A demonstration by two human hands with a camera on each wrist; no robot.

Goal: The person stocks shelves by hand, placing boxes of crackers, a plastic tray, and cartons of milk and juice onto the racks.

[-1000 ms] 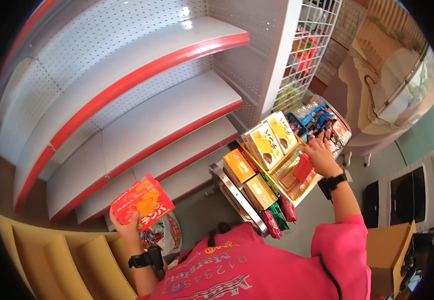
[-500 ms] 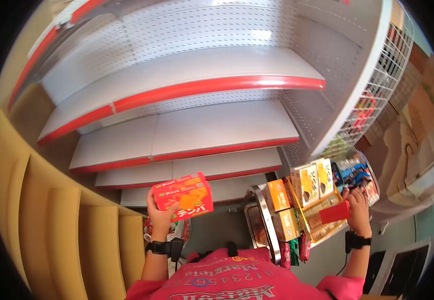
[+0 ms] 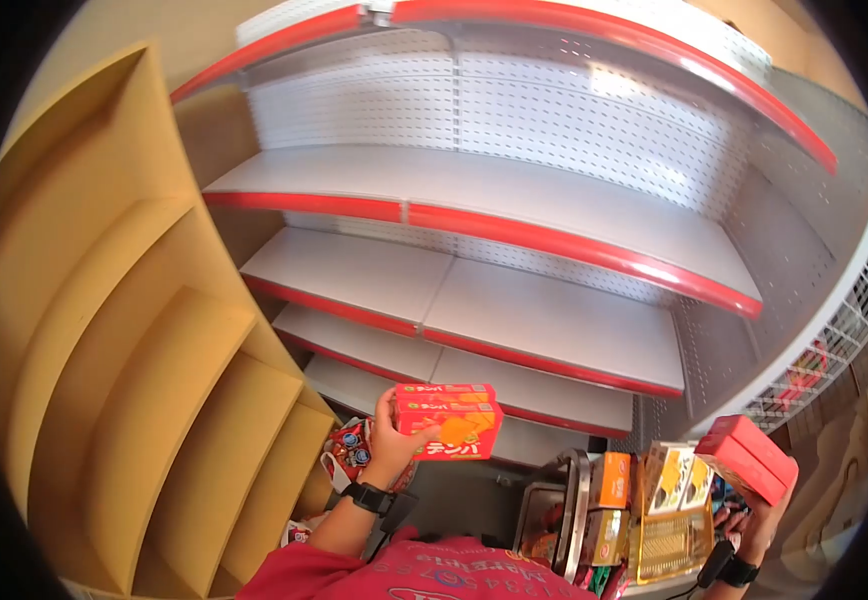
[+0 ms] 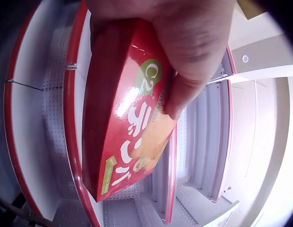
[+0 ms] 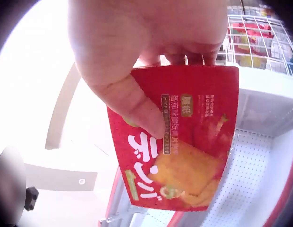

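Two red cracker boxes (image 3: 451, 425), one behind the other, are held in my left hand (image 3: 394, 447) in front of the lower shelves. The left wrist view shows the thumb pressed on the printed front of a cracker box (image 4: 132, 137). At the right, my right hand (image 3: 766, 520) grips another pair of red cracker boxes (image 3: 747, 460), raised above the yellow basket (image 3: 669, 548). In the right wrist view the thumb lies across the front of a box (image 5: 193, 161), and the other fingers are mostly hidden behind it.
A tall shelving unit with red-edged shelves (image 3: 554, 290) stands ahead, bare in view. Wooden shelving (image 3: 174, 350) borders the left. By the basket are white cracker boxes (image 3: 666, 475), an orange box (image 3: 611, 480) and a metal-railed cart (image 3: 574, 510). A bag of packets (image 3: 349, 445) sits behind my left hand.
My right hand has lifted red boxes up from the basket area. The head view has swung left toward the shelves. My left hand keeps its hold on its boxes.
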